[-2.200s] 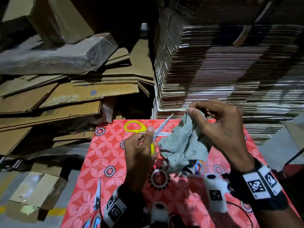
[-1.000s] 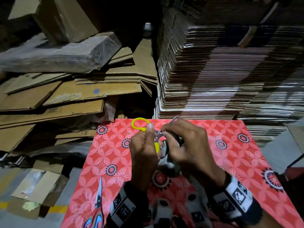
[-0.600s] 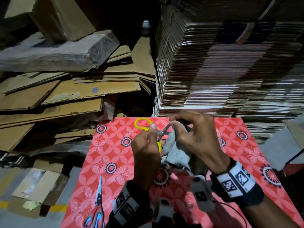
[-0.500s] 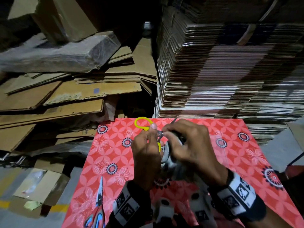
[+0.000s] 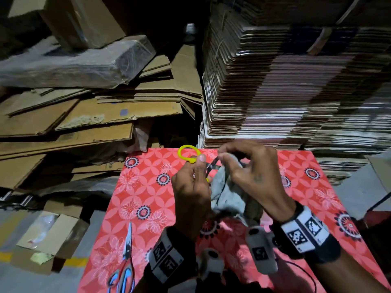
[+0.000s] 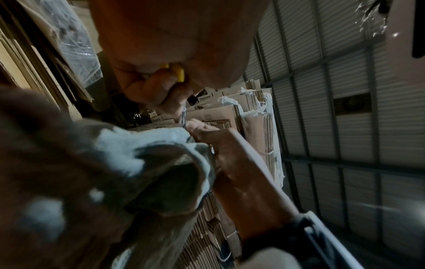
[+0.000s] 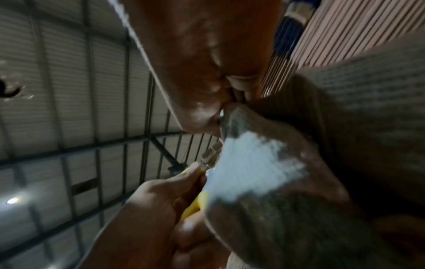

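Yellow-handled steel scissors, light, stiff and sharp-bladed, hover over the far edge of the red floral sheet. The left hand grips their handle, likely the safest hold. The right hand pinches a limp grey cloth round the blades.

The left hand and right hand are bare. Each wrist carries a black fabric wristband with white square-code tags and a white plastic camera pod. A thin black cable loops off the right one.
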A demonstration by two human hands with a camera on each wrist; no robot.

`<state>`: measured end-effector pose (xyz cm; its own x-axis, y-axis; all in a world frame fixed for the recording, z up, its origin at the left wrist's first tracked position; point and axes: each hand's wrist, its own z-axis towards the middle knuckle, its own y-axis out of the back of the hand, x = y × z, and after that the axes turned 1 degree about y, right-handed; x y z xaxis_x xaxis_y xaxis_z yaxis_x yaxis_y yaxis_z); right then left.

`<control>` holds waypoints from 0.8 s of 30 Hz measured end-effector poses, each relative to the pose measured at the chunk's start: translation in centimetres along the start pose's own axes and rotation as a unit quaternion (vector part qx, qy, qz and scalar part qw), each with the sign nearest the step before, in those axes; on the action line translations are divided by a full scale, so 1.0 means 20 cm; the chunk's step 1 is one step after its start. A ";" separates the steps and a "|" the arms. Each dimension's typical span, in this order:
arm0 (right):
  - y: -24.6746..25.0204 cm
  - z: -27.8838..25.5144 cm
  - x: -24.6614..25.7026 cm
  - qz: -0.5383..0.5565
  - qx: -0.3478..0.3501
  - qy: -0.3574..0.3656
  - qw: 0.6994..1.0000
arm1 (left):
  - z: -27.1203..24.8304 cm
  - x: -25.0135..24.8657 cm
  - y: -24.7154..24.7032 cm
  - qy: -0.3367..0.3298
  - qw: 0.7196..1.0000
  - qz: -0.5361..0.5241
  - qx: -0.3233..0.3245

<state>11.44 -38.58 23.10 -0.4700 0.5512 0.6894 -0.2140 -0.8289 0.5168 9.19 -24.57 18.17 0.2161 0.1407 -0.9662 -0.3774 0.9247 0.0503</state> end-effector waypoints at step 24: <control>-0.02 -0.02 -0.03 0.037 0.021 -0.030 0.999 | 0.00 0.01 0.00 -0.007 1.000 -0.001 0.013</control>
<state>11.45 -38.62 22.23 -0.4311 0.4949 0.7545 -0.1435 -0.8631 0.4842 9.19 -24.59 18.02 0.2289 0.1436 -0.9628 -0.3526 0.9341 0.0555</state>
